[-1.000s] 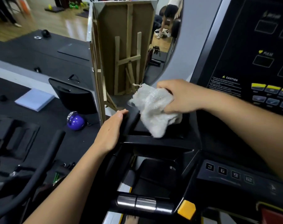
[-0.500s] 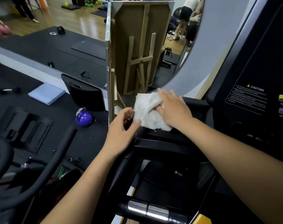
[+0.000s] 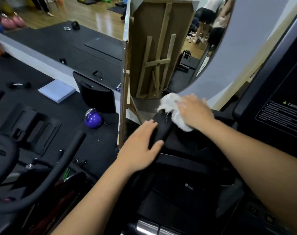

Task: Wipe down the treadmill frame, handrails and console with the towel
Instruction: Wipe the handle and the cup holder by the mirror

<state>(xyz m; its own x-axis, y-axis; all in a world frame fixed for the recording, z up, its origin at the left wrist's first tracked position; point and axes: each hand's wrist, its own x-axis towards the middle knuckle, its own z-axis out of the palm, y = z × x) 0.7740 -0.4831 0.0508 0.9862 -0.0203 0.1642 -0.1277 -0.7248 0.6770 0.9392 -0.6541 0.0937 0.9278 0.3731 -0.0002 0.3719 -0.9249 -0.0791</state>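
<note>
A crumpled white towel point(image 3: 171, 106) lies on the far left corner of the black treadmill frame point(image 3: 183, 160). My right hand point(image 3: 195, 111) presses on the towel with its fingers spread flat. My left hand point(image 3: 141, 146) rests on the left black handrail point(image 3: 161, 128), with the thumb on its right side and the fingers on its left. The console point(image 3: 283, 102), with a caution label, rises at the right.
A wooden-backed panel on an easel point(image 3: 154, 53) stands just beyond the treadmill. A purple kettlebell point(image 3: 93, 119), a black stand point(image 3: 95, 92) and a pale blue pad point(image 3: 57, 90) lie on the black floor to the left. A curved black bar point(image 3: 42, 184) crosses the lower left.
My right hand has carried the towel up and outward to the frame's far corner and flattened over it. My left hand has slid down the handrail. The view has turned left.
</note>
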